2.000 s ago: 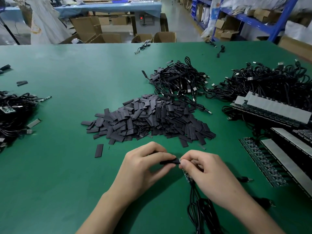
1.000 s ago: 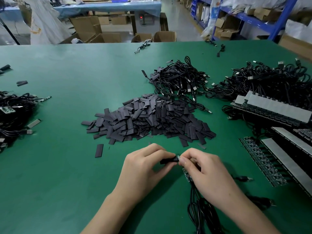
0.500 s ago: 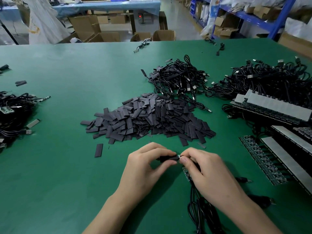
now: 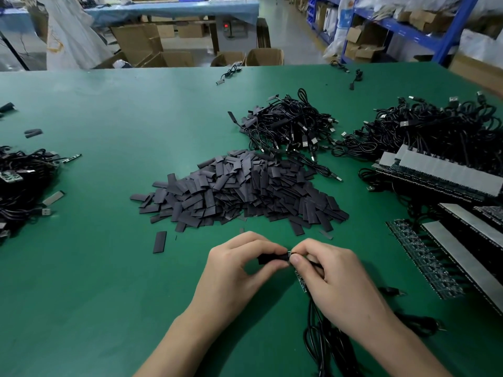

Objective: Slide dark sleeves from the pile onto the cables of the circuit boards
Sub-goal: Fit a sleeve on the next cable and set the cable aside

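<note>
My left hand [image 4: 239, 270] pinches a dark sleeve [image 4: 272, 258] between thumb and fingers, just above the green table [image 4: 109, 268]. My right hand [image 4: 334, 278] pinches the end of a small circuit board [image 4: 300, 281] right at the sleeve's mouth. The board's black cable [image 4: 318, 336] trails toward me under my right wrist. A big pile of dark sleeves [image 4: 245, 189] lies just beyond my hands. How far the board sits inside the sleeve is hidden by my fingers.
Tangled black USB cables lie at the back centre [image 4: 291, 126] and back right [image 4: 435, 126]. Strips of circuit boards [image 4: 441, 257] line the right edge. More cables with boards [image 4: 19, 183] sit at the left. One loose sleeve [image 4: 159, 241] lies left of my hands.
Both hands have stayed together at the same spot. The visible part of the sleeve between my fingers has shortened slightly as my hands closed toward each other.
</note>
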Demonstrator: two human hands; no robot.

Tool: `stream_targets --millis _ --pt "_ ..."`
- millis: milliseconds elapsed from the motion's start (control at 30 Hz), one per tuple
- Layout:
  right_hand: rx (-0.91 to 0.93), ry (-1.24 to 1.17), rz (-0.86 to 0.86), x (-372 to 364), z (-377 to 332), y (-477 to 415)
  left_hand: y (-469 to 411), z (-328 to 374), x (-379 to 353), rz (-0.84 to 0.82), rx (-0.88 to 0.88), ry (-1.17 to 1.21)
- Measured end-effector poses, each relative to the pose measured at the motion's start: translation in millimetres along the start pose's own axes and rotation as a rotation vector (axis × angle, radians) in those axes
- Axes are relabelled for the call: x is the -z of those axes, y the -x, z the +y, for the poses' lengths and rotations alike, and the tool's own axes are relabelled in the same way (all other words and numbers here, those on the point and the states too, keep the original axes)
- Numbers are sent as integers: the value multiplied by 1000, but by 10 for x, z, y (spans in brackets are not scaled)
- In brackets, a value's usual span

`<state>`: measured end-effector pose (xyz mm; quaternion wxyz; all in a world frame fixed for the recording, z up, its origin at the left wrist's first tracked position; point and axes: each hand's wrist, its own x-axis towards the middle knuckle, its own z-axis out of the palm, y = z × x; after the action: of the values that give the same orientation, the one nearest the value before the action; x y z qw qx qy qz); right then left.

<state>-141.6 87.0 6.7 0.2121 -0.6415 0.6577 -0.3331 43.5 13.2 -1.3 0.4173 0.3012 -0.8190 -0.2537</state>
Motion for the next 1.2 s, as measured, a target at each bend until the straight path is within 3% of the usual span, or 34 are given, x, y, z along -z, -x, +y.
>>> stream_targets --millis 200,1000,1100,1200 --pt "0 -92 -19 16 18 -5 17 -42 16 20 -17 -55" --pt "-42 118 -104 26 21 -18 10 -49 40 -125 -228 -252" --pt "-46 106 -116 26 20 -11 10 -46 39 -135 -212 -233" --pt "-33 11 -108 52 0 -3 10 -35 52 -116 -82 -83"
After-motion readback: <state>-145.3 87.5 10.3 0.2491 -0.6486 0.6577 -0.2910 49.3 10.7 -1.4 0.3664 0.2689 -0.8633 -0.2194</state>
